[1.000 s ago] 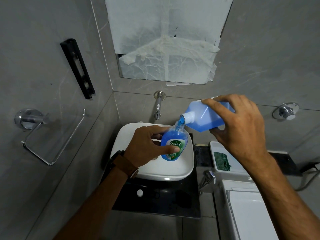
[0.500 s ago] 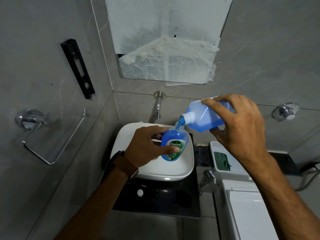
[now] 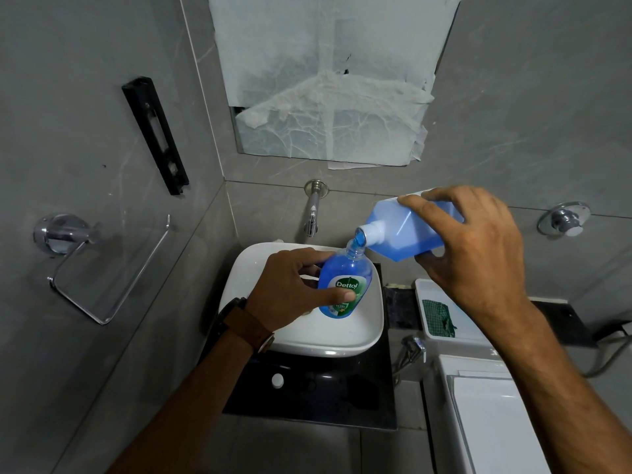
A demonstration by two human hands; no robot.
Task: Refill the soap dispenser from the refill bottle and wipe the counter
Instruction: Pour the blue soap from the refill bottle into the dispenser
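Note:
My left hand (image 3: 294, 289) grips the soap dispenser (image 3: 345, 282), a clear bottle of blue soap with a green label, over the white basin (image 3: 342, 340). Its top is off and its neck is open. My right hand (image 3: 475, 254) holds the refill bottle (image 3: 400, 234) tilted, its white spout right at the dispenser's neck. Blue soap runs from the spout into the neck. A small white cap (image 3: 277, 380) lies on the black counter (image 3: 328, 398) in front of the basin. A green cloth (image 3: 438, 318) lies in a white tray (image 3: 424, 295) to the right.
A wall tap (image 3: 313, 213) sticks out above the basin. A chrome towel ring (image 3: 102, 268) and a black bracket (image 3: 155, 135) hang on the left wall. A white toilet tank (image 3: 492, 415) stands at lower right, with a chrome valve (image 3: 562, 222) on the wall above.

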